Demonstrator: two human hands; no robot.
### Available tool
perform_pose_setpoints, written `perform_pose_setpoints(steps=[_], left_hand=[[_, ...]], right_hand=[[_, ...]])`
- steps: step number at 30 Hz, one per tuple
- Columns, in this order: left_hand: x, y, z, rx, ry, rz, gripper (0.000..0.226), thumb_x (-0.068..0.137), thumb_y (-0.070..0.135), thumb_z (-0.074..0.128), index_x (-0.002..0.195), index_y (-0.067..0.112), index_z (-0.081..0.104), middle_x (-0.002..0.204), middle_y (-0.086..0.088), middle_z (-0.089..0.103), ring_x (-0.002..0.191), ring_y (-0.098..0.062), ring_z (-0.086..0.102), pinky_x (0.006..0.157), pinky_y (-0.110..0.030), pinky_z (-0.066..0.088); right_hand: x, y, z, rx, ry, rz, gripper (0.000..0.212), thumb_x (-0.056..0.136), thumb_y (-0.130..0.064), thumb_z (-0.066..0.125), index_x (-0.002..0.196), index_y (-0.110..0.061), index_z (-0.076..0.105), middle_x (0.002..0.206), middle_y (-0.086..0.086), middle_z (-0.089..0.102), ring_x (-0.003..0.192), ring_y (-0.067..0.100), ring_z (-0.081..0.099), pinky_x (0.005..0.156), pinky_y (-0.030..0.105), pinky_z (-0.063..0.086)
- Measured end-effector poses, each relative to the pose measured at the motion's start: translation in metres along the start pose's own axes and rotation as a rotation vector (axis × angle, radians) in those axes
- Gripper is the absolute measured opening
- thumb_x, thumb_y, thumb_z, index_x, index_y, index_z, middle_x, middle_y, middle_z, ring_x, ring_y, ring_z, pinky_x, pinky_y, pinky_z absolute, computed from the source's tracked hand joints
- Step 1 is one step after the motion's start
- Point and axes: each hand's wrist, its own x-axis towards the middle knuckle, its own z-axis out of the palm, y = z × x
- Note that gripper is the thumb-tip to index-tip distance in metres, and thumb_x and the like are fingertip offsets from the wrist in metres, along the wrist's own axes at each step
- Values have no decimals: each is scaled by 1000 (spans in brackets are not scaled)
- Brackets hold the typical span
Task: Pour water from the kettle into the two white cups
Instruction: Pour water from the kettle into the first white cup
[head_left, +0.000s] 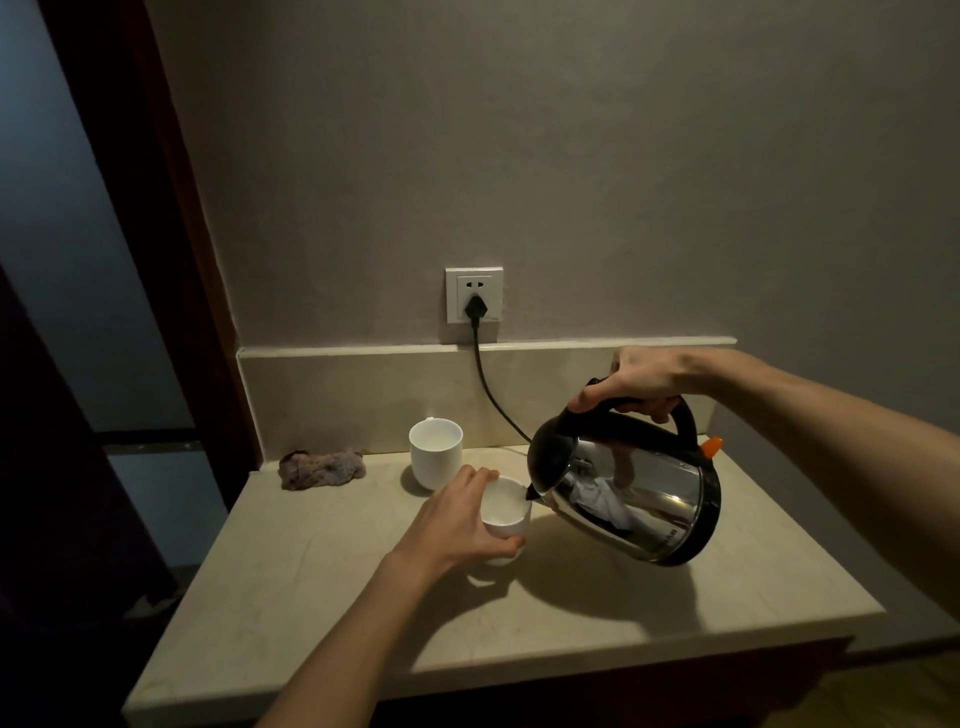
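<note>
A steel kettle (631, 499) with a black lid and handle is tilted to the left, lifted off the counter. My right hand (641, 382) grips its handle from above. The black spout touches the rim of the near white cup (506, 512), which my left hand (460, 519) holds around its left side, just above the counter. The second white cup (435, 460) stands upright behind it, untouched. I cannot see a stream of water.
The beige stone counter (363, 613) ends at a front edge and a right edge. A crumpled cloth (322, 467) lies at the back left. A black cord (493, 395) runs from the wall socket (474, 301) down behind the kettle.
</note>
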Motion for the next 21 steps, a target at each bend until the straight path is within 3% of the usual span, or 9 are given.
perform_pose_setpoints(steps=[21], left_hand=[[-1,-4,-1,-29,-18,-2,96,67,71,73,146,26,42,127,10,51,111,-13,51,94,-34,51]], right_hand=[[5,-8,-4,-29,-58,10,46,85,-56,68,67,-14,62,48,-5,44,40,10,38,43,21,33]])
